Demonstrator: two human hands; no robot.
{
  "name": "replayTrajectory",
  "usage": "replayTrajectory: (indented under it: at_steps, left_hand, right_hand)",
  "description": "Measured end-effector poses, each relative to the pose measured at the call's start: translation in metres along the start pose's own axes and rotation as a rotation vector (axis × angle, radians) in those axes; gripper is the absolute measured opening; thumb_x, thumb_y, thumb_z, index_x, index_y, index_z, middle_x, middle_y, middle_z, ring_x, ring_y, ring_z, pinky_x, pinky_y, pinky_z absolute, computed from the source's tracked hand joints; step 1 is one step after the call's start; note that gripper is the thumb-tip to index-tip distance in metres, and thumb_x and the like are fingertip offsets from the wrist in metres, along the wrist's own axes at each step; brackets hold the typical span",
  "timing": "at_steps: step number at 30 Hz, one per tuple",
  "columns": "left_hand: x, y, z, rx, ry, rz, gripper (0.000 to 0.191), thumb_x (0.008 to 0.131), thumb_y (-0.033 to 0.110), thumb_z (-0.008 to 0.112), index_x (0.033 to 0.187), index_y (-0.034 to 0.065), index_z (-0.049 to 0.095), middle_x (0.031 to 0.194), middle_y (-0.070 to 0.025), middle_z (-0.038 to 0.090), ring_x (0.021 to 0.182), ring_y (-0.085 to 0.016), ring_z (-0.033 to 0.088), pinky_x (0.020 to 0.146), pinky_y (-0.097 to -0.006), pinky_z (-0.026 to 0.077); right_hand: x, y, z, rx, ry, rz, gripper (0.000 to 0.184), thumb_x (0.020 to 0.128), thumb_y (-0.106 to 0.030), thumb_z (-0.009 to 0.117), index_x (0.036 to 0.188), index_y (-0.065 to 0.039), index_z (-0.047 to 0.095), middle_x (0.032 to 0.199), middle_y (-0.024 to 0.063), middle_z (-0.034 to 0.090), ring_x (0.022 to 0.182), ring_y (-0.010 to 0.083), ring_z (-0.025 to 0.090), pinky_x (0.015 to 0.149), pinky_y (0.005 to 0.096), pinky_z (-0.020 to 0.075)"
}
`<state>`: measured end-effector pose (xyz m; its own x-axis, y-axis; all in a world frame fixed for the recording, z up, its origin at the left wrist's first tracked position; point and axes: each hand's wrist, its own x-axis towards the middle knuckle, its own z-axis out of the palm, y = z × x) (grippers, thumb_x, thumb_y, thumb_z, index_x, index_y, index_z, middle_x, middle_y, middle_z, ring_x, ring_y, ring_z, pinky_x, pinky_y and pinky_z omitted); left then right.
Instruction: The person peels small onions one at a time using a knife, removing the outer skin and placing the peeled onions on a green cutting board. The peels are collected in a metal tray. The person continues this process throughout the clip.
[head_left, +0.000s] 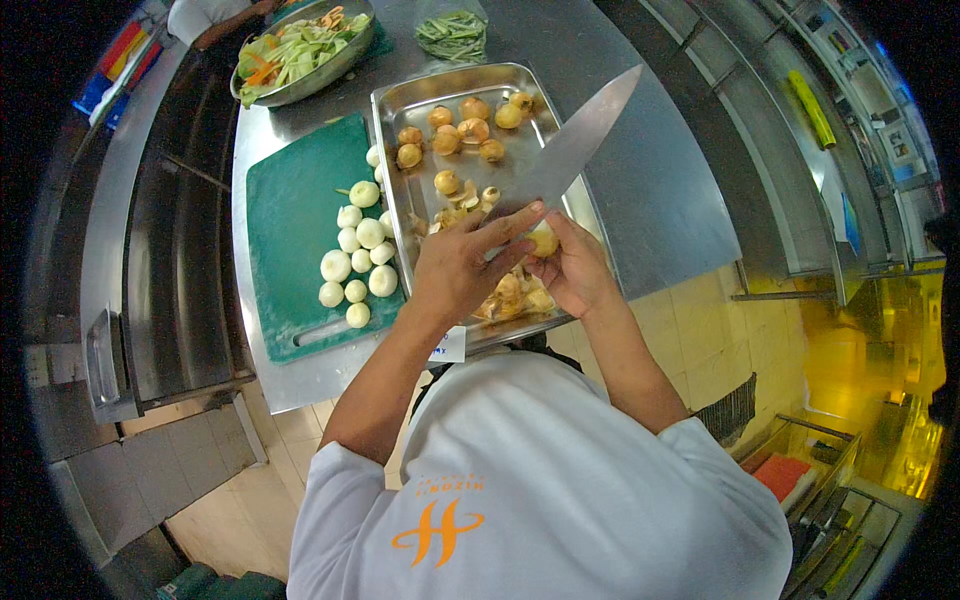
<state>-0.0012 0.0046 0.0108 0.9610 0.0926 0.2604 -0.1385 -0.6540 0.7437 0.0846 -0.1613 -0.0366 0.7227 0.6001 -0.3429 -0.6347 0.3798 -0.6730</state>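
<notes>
My left hand (465, 259) grips a large chef's knife (577, 139); its handle is hidden in the hand and the broad blade points up to the right over the tray. My right hand (574, 262) holds a small onion (543, 240) in its fingers, against the fingers of my left hand by the blade's heel. Beneath both hands lies a rectangular stainless steel tray (384, 142) with unpeeled onions (473, 130) at its far end and loose onion skins (502, 298) at its near end. Several peeled white onions (370, 232) rest along the right side of a green cutting board (296, 225).
A metal bowl (330, 81) of cut vegetables stands at the table's far left, near another person's arm (232, 26). A clear bag of cut green vegetables (452, 36) lies beyond the tray. Metal shelving (720, 82) is at the right.
</notes>
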Motion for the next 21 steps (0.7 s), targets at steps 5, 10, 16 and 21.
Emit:
replayTrajectory:
  at_steps: [5,10,16,21]
  left_hand:
    - [0.003,-0.011,0.001,-0.219,0.050,0.037,0.049,0.087,0.009,0.079,0.134,0.0204,0.068,0.106,-0.0134,0.074,0.084,-0.023,0.071,0.073,-0.0351,0.056]
    - [0.007,-0.019,-0.001,-0.100,0.061,0.118,0.050,0.086,0.011,0.080,0.133,0.0224,0.068,0.105,-0.0136,0.073,0.084,-0.026,0.072,0.072,-0.0367,0.057]
    - [-0.003,-0.019,-0.002,0.037,0.028,0.161,0.050,0.086,0.013,0.080,0.133,0.0240,0.068,0.106,-0.0138,0.074,0.087,-0.030,0.073,0.073,-0.0377,0.058]
    - [-0.003,-0.024,-0.001,-0.152,0.087,0.175,0.050,0.087,0.009,0.078,0.134,0.0211,0.067,0.105,-0.0108,0.074,0.083,-0.021,0.071,0.072,-0.0353,0.057]
  right_hand:
    - [0.001,-0.005,-0.012,0.060,-0.175,0.084,0.033,0.102,-0.025,0.061,0.131,-0.010,0.053,0.109,0.0052,0.067,0.092,0.0176,0.071,0.078,0.0323,0.0619]
    - [0.011,-0.008,-0.014,0.061,-0.179,0.141,0.037,0.098,-0.019,0.066,0.130,-0.010,0.053,0.111,0.0078,0.067,0.096,0.0216,0.071,0.084,0.0358,0.0619]
    - [0.020,0.005,-0.024,0.193,-0.054,0.103,0.030,0.095,-0.017,0.069,0.122,-0.008,0.058,0.111,0.0061,0.067,0.096,0.0206,0.071,0.083,0.0354,0.0621]
    - [0.025,0.005,-0.047,0.040,-0.068,0.013,0.025,0.097,-0.020,0.069,0.117,-0.011,0.060,0.112,0.0020,0.068,0.098,0.0179,0.070,0.082,0.0328,0.0620]
